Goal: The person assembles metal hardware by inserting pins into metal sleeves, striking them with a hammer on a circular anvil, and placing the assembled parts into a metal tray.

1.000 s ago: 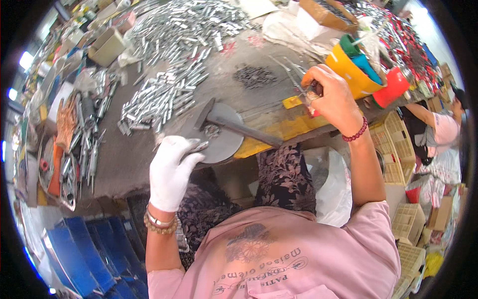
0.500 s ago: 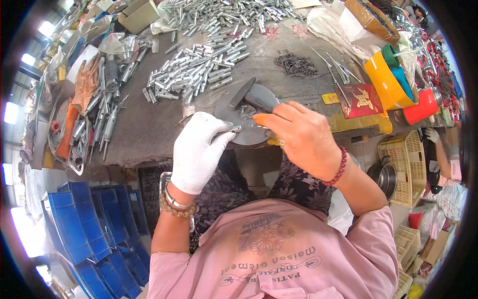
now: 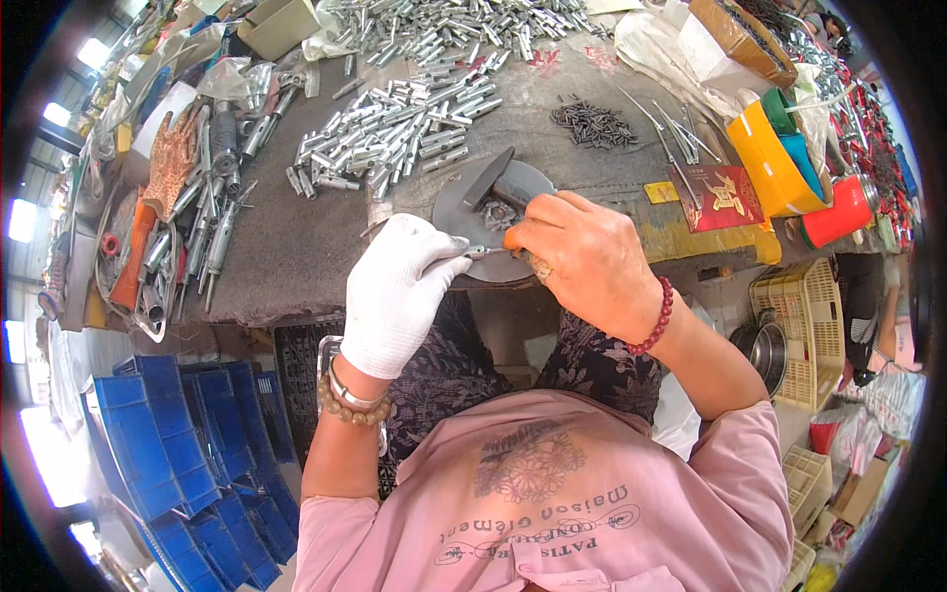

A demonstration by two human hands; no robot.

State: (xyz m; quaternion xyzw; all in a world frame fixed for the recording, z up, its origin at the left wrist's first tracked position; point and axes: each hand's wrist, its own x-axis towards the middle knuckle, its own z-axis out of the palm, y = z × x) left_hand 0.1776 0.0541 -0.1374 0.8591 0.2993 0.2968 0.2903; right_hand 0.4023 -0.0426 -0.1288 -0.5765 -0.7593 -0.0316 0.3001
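Observation:
My left hand (image 3: 400, 296), in a white knit glove, pinches a small silver metal tube (image 3: 476, 252) between thumb and forefinger. Close against its right end, the bare fingers of my right hand (image 3: 582, 252) are pinched together; a thin shiny piece shows at their tips, mostly hidden. Below and behind both hands lies a round grey plate (image 3: 451, 209) at the table's front edge. A hammer (image 3: 487, 177) rests on the plate, its handle running toward my right hand. Beside the hammer is a small crumpled-looking metal bit (image 3: 497, 213).
Silver tubes (image 3: 395, 133) lie piled beyond the plate, with a larger heap (image 3: 464, 25) farther back. Dark short pins (image 3: 594, 124) form a small pile to the right. Tools (image 3: 202, 217) crowd the left, a red booklet (image 3: 718, 197) and yellow container (image 3: 774, 158) the right. Blue bins (image 3: 158, 434) stand below left.
My right hand has come in toward the left one, so its fingertips now meet the end of the tube. My left hand has stayed nearly still, keeping its pinch.

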